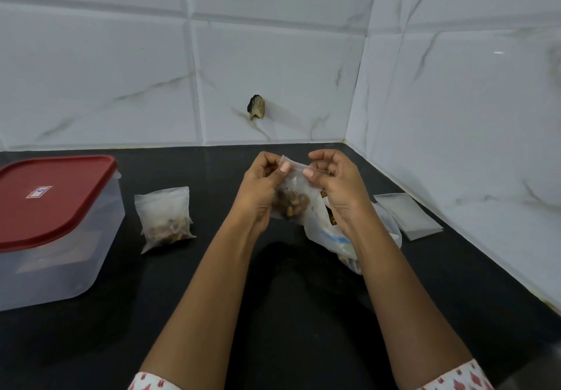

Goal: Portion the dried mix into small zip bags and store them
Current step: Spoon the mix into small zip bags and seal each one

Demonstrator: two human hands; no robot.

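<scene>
Clear small bag (293,195) of dried mix hangs pinched shut-fingered between our left hand (261,186) and right hand (337,186), right of the red-lidded box (51,222).

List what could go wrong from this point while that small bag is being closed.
1. The small zip bag hangs in the air, pinched only at its top edge by the left hand and right hand; a slip would drop the dried mix on the black counter.
2. The big supply bag lies under the right wrist and may get nudged and spill.
3. An incomplete seal could leak later.
</scene>
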